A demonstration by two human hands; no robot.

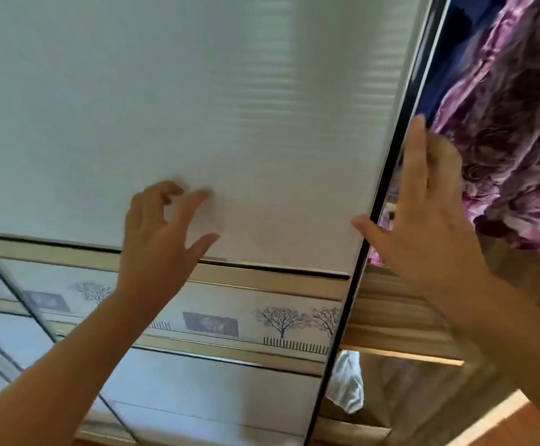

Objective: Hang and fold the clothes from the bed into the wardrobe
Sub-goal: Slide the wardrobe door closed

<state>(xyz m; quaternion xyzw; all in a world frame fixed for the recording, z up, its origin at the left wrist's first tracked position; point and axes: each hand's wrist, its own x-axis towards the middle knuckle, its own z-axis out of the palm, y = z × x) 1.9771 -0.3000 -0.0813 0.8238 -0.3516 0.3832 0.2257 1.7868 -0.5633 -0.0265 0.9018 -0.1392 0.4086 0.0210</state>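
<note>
I am right up close to the wardrobe (400, 317). Its big white door (198, 91) fills most of what I see. The door looks tilted because my head is tilted.

My left hand (162, 233) is on the white door, low down. The fingers are spread out and a little bent. The tips touch the door. It holds nothing.

My right hand (423, 214) is at the dark edge (388, 175) of the door. The fingers are straight and point up. They lie just beside the edge, on the open side. My thumb pokes out across the edge to the white side. This hand holds nothing too. I cannot tell if the fingers touch the edge.

Below my left hand a band (262, 320) runs across the door. It has little bare trees and a fence on it.

Past the door edge the wardrobe is open. A purple cloth (513, 123) with big roses is inside, up high, just behind my right hand. A blue cloth (465, 37) is above it, near the top of the edge. Lower down is a wooden shelf (423, 354). Under it a white cloth (347, 384) sits close to the door edge. It is blurry, so I cannot tell what kind of clothes these are.
</note>
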